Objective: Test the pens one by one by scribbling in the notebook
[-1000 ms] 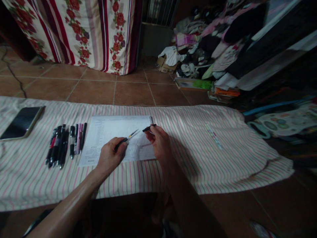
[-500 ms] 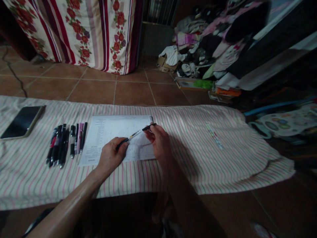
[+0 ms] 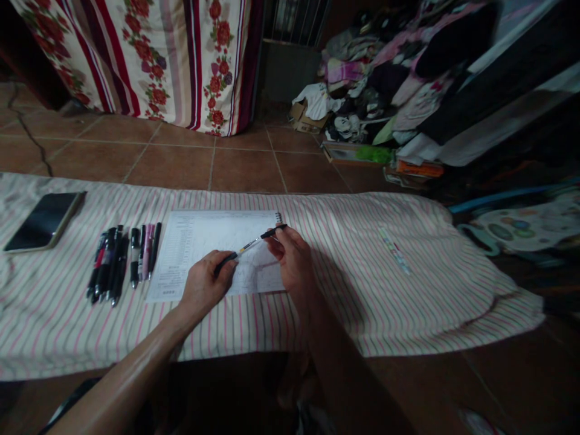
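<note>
Between the thumb and fingers of my left hand [image 3: 206, 281] is a black pen barrel [image 3: 225, 262], tilted up to the right. A thin refill [image 3: 250, 244] with a yellowish section sticks out of its upper end. My right hand [image 3: 295, 258] pinches a short black pen piece [image 3: 274, 230], which looks like a cap or front section. The refill's far end meets that piece, or enters it; I cannot tell which. Both hands are over a white spiral notebook [image 3: 217, 226] with printed lines at its left side. Left of it lie several pens [image 3: 109, 266], mostly black.
A striped cloth [image 3: 344, 241] covers the low surface. A phone [image 3: 43, 222] lies far left, and a slim patterned strip [image 3: 394, 250] lies to the right. Beyond are a tiled floor [image 3: 244, 169], a floral curtain [image 3: 181, 72] and a heap of clothes [image 3: 385, 78].
The gap between the refill's end and the black piece has closed. Both hands keep their grips and nearly the same places; the view has shifted slightly.
</note>
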Action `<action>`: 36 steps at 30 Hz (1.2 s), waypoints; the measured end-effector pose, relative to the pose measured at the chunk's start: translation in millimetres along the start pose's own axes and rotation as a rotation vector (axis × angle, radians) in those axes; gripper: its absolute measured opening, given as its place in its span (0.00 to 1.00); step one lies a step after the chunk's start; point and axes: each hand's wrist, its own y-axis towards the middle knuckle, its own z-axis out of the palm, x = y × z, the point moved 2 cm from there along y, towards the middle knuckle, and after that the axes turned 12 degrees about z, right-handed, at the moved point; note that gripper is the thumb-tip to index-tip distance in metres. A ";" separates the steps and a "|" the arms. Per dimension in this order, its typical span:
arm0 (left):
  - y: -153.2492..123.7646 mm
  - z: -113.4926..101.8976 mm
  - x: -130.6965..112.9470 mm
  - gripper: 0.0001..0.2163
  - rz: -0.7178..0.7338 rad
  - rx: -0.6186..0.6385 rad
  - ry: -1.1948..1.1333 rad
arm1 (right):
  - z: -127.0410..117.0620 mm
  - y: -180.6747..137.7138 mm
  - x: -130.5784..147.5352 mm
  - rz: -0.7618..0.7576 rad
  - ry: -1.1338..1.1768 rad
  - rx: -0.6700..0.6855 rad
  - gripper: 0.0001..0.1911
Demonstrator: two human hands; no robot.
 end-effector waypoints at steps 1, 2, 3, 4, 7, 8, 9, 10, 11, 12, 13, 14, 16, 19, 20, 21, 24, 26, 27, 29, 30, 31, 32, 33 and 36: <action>0.1 0.0 -0.1 0.12 0.002 -0.002 0.003 | 0.1 -0.3 0.0 -0.005 -0.004 0.000 0.11; 0.2 0.1 -0.1 0.12 0.002 -0.001 0.008 | 0.2 -0.5 -0.1 -0.010 -0.010 0.001 0.11; 0.2 0.1 -0.1 0.12 0.000 -0.001 0.013 | 0.2 -0.6 -0.4 -0.015 -0.018 0.005 0.12; 0.2 0.0 -0.1 0.12 -0.002 0.000 0.018 | 0.1 -0.5 -0.7 -0.020 -0.028 0.009 0.12; 0.0 -0.3 -0.4 0.12 0.002 0.005 0.028 | -0.8 0.5 -1.7 -0.038 -0.060 0.021 0.13; -0.1 -0.5 -0.5 0.12 0.003 0.006 0.032 | -1.2 1.1 -2.0 -0.040 -0.069 0.026 0.14; -0.2 -0.6 -0.7 0.12 0.006 0.006 0.034 | -1.5 1.6 -2.2 -0.041 -0.075 0.031 0.14; -0.2 -0.7 -0.8 0.12 0.008 0.006 0.036 | -1.7 2.0 -2.4 -0.038 -0.078 0.036 0.15; -0.2 -0.9 -1.0 0.12 0.011 0.004 0.037 | -1.9 2.4 -2.6 -0.033 -0.079 0.041 0.15; -0.1 -1.0 -1.2 0.12 0.013 0.005 0.037 | -1.9 2.5 -2.7 -0.031 -0.078 0.044 0.15; -0.1 -1.1 -1.4 0.11 0.015 0.005 0.035 | -2.0 2.5 -2.7 -0.034 -0.078 0.043 0.15; 0.0 -1.2 -1.7 0.11 0.016 0.006 0.034 | -1.9 2.4 -2.6 -0.040 -0.080 0.043 0.15; 0.2 -1.4 -2.1 0.11 0.015 0.010 0.033 | -1.8 2.1 -2.5 -0.052 -0.090 0.043 0.15; 0.2 -1.4 -2.7 0.11 0.005 0.016 0.021 | -1.5 2.2 -2.8 -0.051 -0.110 0.056 0.16; 0.2 -1.4 -2.8 0.11 0.002 0.016 0.014 | -1.5 2.3 -3.1 -0.049 -0.113 0.057 0.17; 0.2 -1.4 -2.9 0.11 -0.001 0.013 0.006 | -1.5 2.2 -3.3 -0.048 -0.115 0.056 0.17; 0.3 -1.5 -3.4 0.11 0.001 0.013 0.005 | -0.7 1.2 -4.4 -0.055 -0.127 0.058 0.16; 0.5 -1.5 -3.7 0.11 0.005 0.018 0.014 | 0.5 -0.3 -5.6 -0.058 -0.138 0.065 0.15; 0.6 -1.6 -3.8 0.11 0.006 0.018 0.018 | 1.2 -1.2 -6.2 -0.058 -0.144 0.070 0.15; 0.7 -1.6 -3.9 0.11 0.003 0.014 0.023 | 2.5 -2.8 -7.3 -0.053 -0.150 0.073 0.15; 0.7 -1.6 -3.8 0.11 0.000 0.012 0.025 | 3.1 -3.6 -7.6 -0.052 -0.152 0.076 0.15; 0.7 -1.6 -3.8 0.11 -0.001 0.011 0.025 | 3.6 -4.2 -7.8 -0.052 -0.155 0.077 0.15; 0.7 -1.6 -3.8 0.11 -0.001 0.010 0.023 | 4.1 -4.7 -8.0 -0.052 -0.157 0.079 0.15; 0.7 -1.6 -3.7 0.11 -0.001 0.009 0.019 | 4.5 -5.0 -8.1 -0.054 -0.159 0.079 0.15; 0.8 -1.8 -3.4 0.10 0.000 0.008 0.015 | 5.0 -5.2 -8.2 -0.056 -0.161 0.073 0.15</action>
